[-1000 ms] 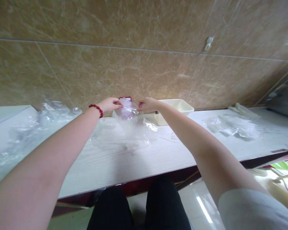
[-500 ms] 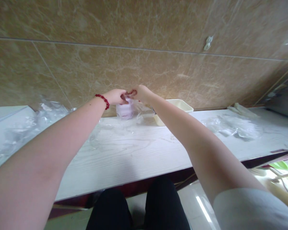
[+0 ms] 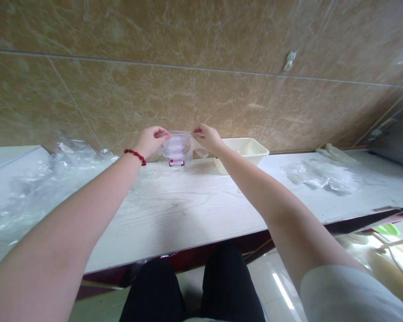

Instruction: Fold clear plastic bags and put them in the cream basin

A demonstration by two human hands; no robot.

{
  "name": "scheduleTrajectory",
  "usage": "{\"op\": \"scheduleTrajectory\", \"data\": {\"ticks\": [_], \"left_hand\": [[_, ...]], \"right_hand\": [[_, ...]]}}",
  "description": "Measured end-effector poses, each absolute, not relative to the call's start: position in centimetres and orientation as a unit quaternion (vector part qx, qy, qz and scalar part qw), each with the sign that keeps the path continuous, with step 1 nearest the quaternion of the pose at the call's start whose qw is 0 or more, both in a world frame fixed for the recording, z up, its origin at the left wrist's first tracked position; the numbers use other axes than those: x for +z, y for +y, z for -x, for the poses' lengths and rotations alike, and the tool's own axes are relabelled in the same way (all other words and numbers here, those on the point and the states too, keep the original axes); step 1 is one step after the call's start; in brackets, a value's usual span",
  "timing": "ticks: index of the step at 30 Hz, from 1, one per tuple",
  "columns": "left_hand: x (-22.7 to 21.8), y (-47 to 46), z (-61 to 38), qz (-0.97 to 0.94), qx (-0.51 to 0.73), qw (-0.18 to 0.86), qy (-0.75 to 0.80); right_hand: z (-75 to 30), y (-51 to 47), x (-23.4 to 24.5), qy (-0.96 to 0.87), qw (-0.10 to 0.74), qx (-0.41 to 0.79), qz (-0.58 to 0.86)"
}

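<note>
**Clear Bag (image 3: 176,145) Being Pinched by Its Rim**

At twelve o'clock, the left hand (image 3: 151,141) and right hand (image 3: 206,137) are gripping it from either side, apart, over the white wood-grain table (image 3: 174,214), below the tan marble-look wall (image 3: 188,80). A cream tub (image 3: 245,150) is sitting at one o'clock; loose plastic (image 3: 53,179) is lying at nine, another heap (image 3: 322,176) at two.

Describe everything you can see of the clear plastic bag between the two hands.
The thin, clear plastic bag hangs upright, its top edge pinched by the left hand's fingers and the right hand's fingers. Its middle looks pale lilac, and a small red-and-white piece shows at its lower end, close to the white tabletop.
</note>
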State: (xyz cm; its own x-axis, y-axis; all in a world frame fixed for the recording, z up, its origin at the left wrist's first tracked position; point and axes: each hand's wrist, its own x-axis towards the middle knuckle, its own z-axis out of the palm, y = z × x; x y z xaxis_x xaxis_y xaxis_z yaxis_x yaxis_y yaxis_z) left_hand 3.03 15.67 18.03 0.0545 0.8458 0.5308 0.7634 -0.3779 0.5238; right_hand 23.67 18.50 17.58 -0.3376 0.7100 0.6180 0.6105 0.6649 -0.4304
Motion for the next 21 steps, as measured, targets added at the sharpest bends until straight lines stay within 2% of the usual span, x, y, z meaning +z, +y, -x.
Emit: {"op": "scheduleTrajectory", "data": {"ticks": [6,12,17,21], "left_hand": [[15.1,11.9,-3.0,-0.754,0.405,0.008,0.516],[8.5,8.5,-3.2,-0.798,0.377,-0.005,0.47],[2.7,6.1,-3.3,-0.822,0.319,0.044,0.469],[0.8,4.8,-3.2,-0.839,0.255,0.09,0.473]], "right_hand": [[-25.0,14.7,14.3,-0.838,0.401,0.094,0.359],[-26.2,11.0,8.2,-0.859,0.352,0.094,0.361],[-26.6,8.2,3.4,-0.87,0.3,0.115,0.375],[-27.3,6.7,1.6,-0.879,0.245,0.117,0.393]]}}
